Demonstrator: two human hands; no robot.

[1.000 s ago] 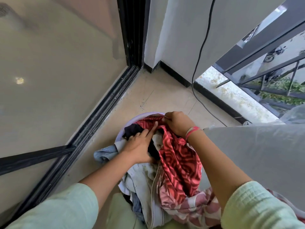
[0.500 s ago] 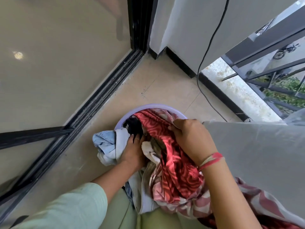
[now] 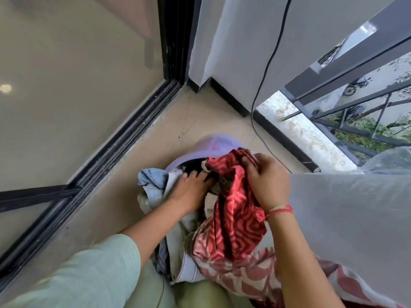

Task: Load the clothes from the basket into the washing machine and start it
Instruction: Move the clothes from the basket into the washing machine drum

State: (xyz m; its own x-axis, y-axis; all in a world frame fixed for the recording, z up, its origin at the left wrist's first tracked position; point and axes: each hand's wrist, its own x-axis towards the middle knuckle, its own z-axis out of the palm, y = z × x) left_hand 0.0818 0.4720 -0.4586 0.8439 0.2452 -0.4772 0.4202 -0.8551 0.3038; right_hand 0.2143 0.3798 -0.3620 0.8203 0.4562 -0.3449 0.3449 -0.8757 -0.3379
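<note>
Round lavender plastic basket (image 3: 216, 145) on the beige tiled floor (image 3: 200, 121), heaped with clothes, right hand (image 3: 265, 180) clenched around a red patterned cloth (image 3: 235, 216), left hand (image 3: 189, 191) pressed flat, fingers spread, on pale denim garments (image 3: 153, 185) at the basket's left rim

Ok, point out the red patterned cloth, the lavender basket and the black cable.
red patterned cloth (image 3: 235, 221), head view, middle of its hanging fold
lavender basket (image 3: 213, 144), head view, far rim
black cable (image 3: 270, 61), head view, stretch against the wall
</note>
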